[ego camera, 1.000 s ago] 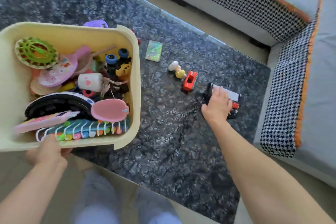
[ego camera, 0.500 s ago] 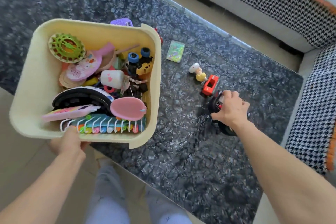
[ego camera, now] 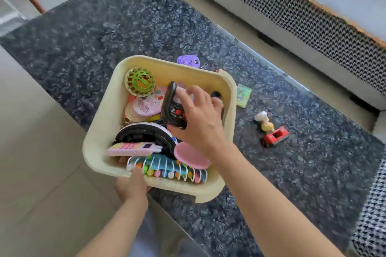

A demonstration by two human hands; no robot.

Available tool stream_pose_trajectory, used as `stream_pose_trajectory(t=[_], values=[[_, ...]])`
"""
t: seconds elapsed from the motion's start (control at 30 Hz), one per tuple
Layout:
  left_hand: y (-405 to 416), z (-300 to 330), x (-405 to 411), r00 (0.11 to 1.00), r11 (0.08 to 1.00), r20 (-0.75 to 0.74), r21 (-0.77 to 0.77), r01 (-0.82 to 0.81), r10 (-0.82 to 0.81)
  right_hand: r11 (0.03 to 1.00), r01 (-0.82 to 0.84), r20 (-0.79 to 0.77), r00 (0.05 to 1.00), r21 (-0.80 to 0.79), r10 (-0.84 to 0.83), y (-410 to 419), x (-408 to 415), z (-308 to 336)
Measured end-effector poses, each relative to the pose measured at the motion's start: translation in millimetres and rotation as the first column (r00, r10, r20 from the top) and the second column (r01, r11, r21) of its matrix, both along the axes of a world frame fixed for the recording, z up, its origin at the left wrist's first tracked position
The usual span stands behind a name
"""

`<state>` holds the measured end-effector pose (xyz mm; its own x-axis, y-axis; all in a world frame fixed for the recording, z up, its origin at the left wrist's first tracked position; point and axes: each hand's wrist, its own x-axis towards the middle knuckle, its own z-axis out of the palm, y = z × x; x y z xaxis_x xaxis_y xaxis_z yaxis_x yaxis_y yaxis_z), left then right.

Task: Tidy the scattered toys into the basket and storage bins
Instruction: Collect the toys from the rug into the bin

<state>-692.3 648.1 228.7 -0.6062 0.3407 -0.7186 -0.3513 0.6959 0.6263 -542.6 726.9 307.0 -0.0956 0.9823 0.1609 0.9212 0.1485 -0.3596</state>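
Black plastic toy is gripped by right hand over cream plastic basket, whose near rim is clasped by left hand.

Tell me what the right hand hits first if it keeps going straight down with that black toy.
Likely the pile in the basket: right hand holds the black toy above the pink round toy; depth unclear.

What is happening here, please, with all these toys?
A person is tidying toys off a dark rug into a cream basket. The left hand grips the basket's near rim, while the right hand holds a black toy over the toys already inside. On the rug to the right of the basket lie a red toy car, a small figure and a shiny card; a purple toy lies behind the basket.
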Motion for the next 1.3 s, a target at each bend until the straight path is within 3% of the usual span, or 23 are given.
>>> stream_pose_trajectory(t=[0.07, 0.13, 0.3, 0.37, 0.5, 0.63, 0.7, 0.77, 0.87, 0.9, 0.97, 1.03, 1.1, 1.13, 1.2, 1.27, 1.3], values=[[1, 3, -2, 1.000, 1.000, -0.007, -0.015, 0.008, -0.008, 0.972, -0.053, 0.143, 0.986, -0.228, 0.088, 11, -11, -34], [2, 4, -4, 0.999, 0.999, -0.036, -0.032, 0.023, -0.025, 0.890, -0.052, 0.167, 0.976, -0.453, 0.142, 14, -14, -61], [5, -5, -9, 0.994, 0.991, -0.068, -0.111, 0.073, -0.081, 0.805, -0.228, 0.230, 0.884, -0.548, 0.407, 47, -8, -75], [4, -7, -10, 0.996, 0.984, -0.051, -0.161, 0.070, -0.079, 0.795, -0.220, 0.259, 0.867, -0.566, 0.425, 48, -7, -76], [7, -5, -12, 0.996, 0.987, -0.037, -0.143, 0.072, -0.078, 0.866, -0.088, 0.294, 0.920, -0.492, 0.260, 19, -21, -82], [8, -7, -14, 0.995, 0.986, -0.040, -0.145, 0.084, -0.091, 0.859, -0.045, 0.319, 0.917, -0.511, 0.238, 35, -30, -86], [8, -8, -15, 0.996, 0.987, -0.033, -0.142, 0.072, -0.078, 0.843, -0.064, 0.283, 0.926, -0.534, 0.249, 37, -29, -84], [12, -6, -19, 0.996, 0.986, -0.053, -0.149, 0.068, -0.077, 0.826, -0.104, 0.143, 0.966, -0.554, 0.217, 33, -25, -81], [22, -1, -27, 0.984, 0.986, -0.148, -0.149, 0.076, -0.098, 0.951, -0.021, -0.177, 0.984, -0.309, -0.036, 15, 0, -66], [27, 1, -30, 0.978, 0.987, -0.186, -0.142, 0.072, -0.098, 0.982, 0.086, -0.237, 0.963, -0.170, -0.126, 8, 14, -62], [37, 4, -31, 0.947, 0.981, -0.288, -0.172, 0.093, -0.140, 0.955, 0.298, -0.272, 0.920, 0.013, -0.283, -9, 53, -62], [48, 16, -27, 0.859, 0.965, -0.446, -0.188, 0.185, -0.251, 0.915, 0.403, -0.240, 0.887, -0.012, -0.394, -22, 89, -67], [52, 30, -4, 0.651, 0.903, -0.654, -0.120, 0.413, -0.385, 0.882, 0.457, -0.172, 0.865, -0.112, -0.470, -36, 123, -73], [50, 35, 13, 0.524, 0.822, -0.725, -0.103, 0.560, -0.448, 0.861, 0.478, -0.140, 0.853, -0.174, -0.502, -43, 137, -77], [42, 50, 55, 0.300, 0.553, -0.725, -0.132, 0.823, -0.620, 0.806, 0.516, -0.069, 0.829, -0.291, -0.555, -54, 156, -85], [28, 53, 104, 0.127, 0.247, -0.565, -0.141, 0.959, -0.815, 0.727, 0.563, 0.010, 0.793, -0.392, -0.609, -61, 179, -96], [23, 50, 124, 0.044, 0.144, -0.496, -0.166, 0.976, -0.867, 0.685, 0.581, 0.043, 0.775, -0.439, -0.630, -62, 188, -100]])
